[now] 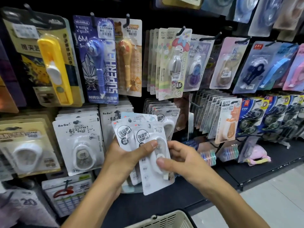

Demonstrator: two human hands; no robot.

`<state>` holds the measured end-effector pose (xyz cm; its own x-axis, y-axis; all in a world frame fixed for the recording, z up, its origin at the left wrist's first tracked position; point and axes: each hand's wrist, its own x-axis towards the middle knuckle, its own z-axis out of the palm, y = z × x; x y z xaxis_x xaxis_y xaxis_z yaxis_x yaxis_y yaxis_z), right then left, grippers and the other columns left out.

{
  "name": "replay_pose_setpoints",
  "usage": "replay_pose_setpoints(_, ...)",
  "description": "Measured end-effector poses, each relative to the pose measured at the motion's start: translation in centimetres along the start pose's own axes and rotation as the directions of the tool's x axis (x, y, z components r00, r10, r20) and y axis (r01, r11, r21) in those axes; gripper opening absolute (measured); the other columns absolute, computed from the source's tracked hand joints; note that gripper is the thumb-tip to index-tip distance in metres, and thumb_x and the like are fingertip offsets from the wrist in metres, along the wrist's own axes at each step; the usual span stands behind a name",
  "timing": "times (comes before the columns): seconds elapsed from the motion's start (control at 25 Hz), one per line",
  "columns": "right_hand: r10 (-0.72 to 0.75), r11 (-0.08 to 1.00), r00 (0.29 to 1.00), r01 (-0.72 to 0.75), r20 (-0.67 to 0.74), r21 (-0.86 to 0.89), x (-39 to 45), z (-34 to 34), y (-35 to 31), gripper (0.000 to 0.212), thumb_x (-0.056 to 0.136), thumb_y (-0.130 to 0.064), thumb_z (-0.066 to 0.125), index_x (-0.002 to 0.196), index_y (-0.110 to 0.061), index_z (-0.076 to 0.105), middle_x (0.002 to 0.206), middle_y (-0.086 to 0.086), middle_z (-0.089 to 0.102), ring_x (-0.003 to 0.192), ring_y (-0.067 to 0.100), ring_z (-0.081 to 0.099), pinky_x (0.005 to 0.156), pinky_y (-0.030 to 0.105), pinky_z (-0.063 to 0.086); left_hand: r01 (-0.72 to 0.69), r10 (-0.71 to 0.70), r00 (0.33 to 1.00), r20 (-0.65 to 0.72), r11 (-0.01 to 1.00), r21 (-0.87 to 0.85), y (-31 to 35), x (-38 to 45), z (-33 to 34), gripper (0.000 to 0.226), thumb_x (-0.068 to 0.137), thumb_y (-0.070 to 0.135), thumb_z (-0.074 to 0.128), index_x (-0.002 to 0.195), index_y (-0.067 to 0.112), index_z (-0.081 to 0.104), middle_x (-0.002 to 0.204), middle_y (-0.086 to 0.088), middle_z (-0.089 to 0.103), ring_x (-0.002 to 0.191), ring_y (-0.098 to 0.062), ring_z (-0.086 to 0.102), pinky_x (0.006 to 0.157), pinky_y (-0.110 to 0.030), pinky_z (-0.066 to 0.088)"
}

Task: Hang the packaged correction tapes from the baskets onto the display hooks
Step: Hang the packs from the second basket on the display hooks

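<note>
A fanned stack of white carded correction tapes (148, 180) is held in front of the display wall at centre. My left hand (125, 159) grips the stack from the left, thumb across the front blister. My right hand (179, 160) pinches the front pack at its right edge, thumb on the white tape body. Behind the stack, matching white packs (166, 116) hang on a hook. A beige plastic basket (162, 221) shows at the bottom edge, below my arms.
The black pegboard wall is dense with hanging packs: a yellow one (54, 66) at left, a blue Superhero pack (98, 60), a My Melody pack (174, 63), and orange and dark ones at right. A low black shelf (263, 163) holds small items. Pale floor tiles lie at the lower right.
</note>
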<state>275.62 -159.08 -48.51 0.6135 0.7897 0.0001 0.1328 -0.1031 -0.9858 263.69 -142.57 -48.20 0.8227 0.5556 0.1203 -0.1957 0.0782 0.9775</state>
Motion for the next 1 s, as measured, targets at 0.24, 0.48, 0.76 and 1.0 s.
replay_pose_setpoints(0.24, 0.008, 0.904, 0.974, 0.090, -0.227, 0.417, 0.8, -0.1, 1.3, 0.049, 0.080, -0.028, 0.080, 0.123, -0.011, 0.062, 0.104, 0.012, 0.077, 0.073, 0.021, 0.075, 0.047, 0.029, 0.056, 0.072, -0.073, 0.996, 0.044, 0.997, 0.011, 0.5, -0.3, -2.0, 0.060, 0.047, 0.040, 0.098, 0.102, 0.029, 0.077, 0.102, -0.008, 0.081, 0.094, -0.027, 0.079, 0.076, -0.039, 0.064)
replay_pose_setpoints(0.48, -0.082, 0.969, 0.923, 0.162, -0.376, 0.185, 2.1, -0.3, 0.9, 0.029, 0.092, -0.033, 0.070, 0.120, -0.036, 0.063, 0.098, 0.000, 0.079, 0.058, 0.012, 0.070, 0.039, 0.023, 0.049, 0.011, -0.011, 1.000, 0.004, 0.997, 0.080, 0.7, -1.3, -3.4, 0.065, 0.045, 0.042, 0.097, 0.105, 0.031, 0.074, 0.101, -0.003, 0.082, 0.093, -0.024, 0.079, 0.079, -0.042, 0.063)
replay_pose_setpoints(0.76, 0.056, 0.976, 0.835, 0.069, -0.547, 0.204, 2.8, 0.0, 1.1, 0.035, 0.085, -0.037, 0.080, 0.104, -0.030, 0.052, 0.095, -0.002, 0.073, 0.060, 0.015, 0.069, 0.051, 0.031, 0.053, -0.017, 0.019, 0.999, -0.042, 0.998, 0.057, 0.8, -1.4, -3.5, 0.071, 0.049, 0.038, 0.096, 0.114, 0.024, 0.070, 0.104, -0.002, 0.081, 0.095, -0.023, 0.079, 0.082, -0.043, 0.063)
replay_pose_setpoints(1.0, -0.215, 0.976, 0.937, 0.217, -0.274, -0.022, 1.0, 4.9, 0.6, 0.037, 0.074, -0.055, 0.078, 0.105, -0.043, 0.062, 0.102, -0.022, 0.067, 0.091, -0.004, 0.065, 0.076, 0.018, 0.052, -0.010, 0.011, 0.996, -0.084, 1.000, 0.005, 0.4, -1.2, -2.0, 0.051, 0.052, 0.032, 0.094, 0.099, 0.026, 0.076, 0.095, -0.004, 0.082, 0.086, -0.024, 0.080, 0.071, -0.039, 0.065)
